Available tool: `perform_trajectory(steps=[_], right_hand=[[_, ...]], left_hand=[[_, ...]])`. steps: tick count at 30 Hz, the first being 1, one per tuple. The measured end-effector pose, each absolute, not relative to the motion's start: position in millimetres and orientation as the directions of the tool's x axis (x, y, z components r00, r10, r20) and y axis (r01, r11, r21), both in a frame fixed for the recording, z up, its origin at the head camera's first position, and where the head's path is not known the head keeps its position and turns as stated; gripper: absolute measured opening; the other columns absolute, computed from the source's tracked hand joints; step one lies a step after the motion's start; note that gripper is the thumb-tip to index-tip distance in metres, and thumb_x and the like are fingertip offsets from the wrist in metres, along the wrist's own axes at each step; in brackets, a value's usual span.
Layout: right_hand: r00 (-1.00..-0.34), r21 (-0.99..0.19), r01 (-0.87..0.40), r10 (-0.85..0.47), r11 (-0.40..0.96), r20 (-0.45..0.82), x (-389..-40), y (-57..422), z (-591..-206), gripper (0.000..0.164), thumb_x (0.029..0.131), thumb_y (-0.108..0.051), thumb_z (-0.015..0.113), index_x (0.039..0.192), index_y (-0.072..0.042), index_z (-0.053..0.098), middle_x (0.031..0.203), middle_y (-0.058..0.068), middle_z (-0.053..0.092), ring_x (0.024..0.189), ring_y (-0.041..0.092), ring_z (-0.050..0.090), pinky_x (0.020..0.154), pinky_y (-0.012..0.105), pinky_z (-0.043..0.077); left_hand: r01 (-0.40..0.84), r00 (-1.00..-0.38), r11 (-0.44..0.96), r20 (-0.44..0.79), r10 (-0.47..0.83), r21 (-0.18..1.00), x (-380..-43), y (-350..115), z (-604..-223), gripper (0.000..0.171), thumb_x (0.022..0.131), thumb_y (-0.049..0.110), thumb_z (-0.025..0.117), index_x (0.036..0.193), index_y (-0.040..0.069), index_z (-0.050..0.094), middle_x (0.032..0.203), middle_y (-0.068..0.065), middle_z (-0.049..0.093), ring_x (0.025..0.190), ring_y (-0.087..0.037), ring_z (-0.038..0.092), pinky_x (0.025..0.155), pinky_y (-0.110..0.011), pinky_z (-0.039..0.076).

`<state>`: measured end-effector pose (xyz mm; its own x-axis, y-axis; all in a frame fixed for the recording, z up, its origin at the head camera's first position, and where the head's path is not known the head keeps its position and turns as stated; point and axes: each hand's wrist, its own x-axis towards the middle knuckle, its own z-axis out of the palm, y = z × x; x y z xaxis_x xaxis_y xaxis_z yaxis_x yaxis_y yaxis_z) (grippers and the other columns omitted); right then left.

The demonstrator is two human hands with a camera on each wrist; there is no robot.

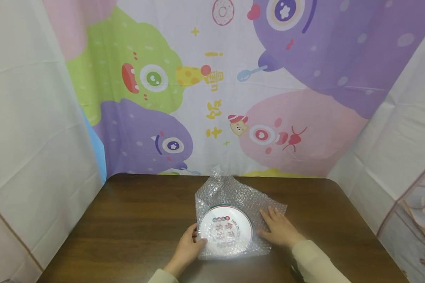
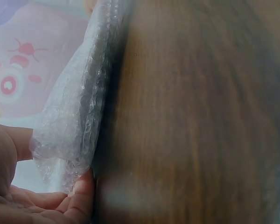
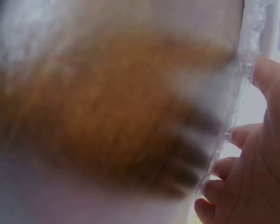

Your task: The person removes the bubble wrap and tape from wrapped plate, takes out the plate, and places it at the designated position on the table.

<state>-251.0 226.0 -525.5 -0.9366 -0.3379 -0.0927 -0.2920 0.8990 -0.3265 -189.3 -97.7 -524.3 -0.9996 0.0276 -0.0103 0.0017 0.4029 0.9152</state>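
A white round plate with a dark rim and red printed figures lies under clear bubble wrap on the brown table. On the plate's left side, my left hand grips the wrapped edge, thumb on top and fingers underneath. The left wrist view shows that hand pinching the edge of the bubble wrap close over the table. To the right of the plate, my right hand lies with fingers spread on the wrap. Its fingertips touch the wrap in the right wrist view.
The dark wood table reaches back to a hanging cloth printed with cartoon monsters. White cloth walls stand on both sides. A loose flap of wrap extends behind the plate to the table's back edge.
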Motion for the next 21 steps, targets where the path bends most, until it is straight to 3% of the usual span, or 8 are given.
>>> perform_trajectory(steps=[13,17,21], right_hand=[[-0.928,-0.299,-0.296,-0.347,0.907,-0.134,-249,222,-513,0.084,0.09,-0.057,0.057,0.151,-0.003,0.034,0.156,0.033,0.02,0.142,0.054,0.021,0.115,0.063,0.023],[-0.927,-0.293,-0.296,-0.347,0.909,-0.14,-250,223,-514,0.085,0.089,-0.056,0.058,0.15,-0.003,0.034,0.155,0.033,0.02,0.142,0.054,0.022,0.114,0.064,0.024],[-0.928,-0.294,-0.29,-0.343,0.911,-0.147,-252,223,-515,0.085,0.09,-0.057,0.058,0.151,-0.004,0.033,0.157,0.032,0.019,0.143,0.053,0.021,0.115,0.063,0.023]], left_hand=[[0.017,-1.0,0.463,0.021,-0.002,0.886,-189,-99,-520,0.067,0.081,0.014,0.07,0.135,-0.016,0.043,0.112,-0.026,0.056,0.096,-0.03,0.061,0.078,-0.042,0.055],[0.038,-0.998,0.479,0.06,-0.031,0.877,-187,-99,-516,0.067,0.078,0.016,0.073,0.133,-0.014,0.047,0.115,-0.026,0.055,0.101,-0.034,0.061,0.085,-0.047,0.054],[0.071,-0.992,0.5,0.114,-0.056,0.863,-184,-98,-515,0.054,0.079,0.017,0.075,0.124,-0.007,0.058,0.116,-0.022,0.059,0.108,-0.037,0.061,0.093,-0.052,0.05]])
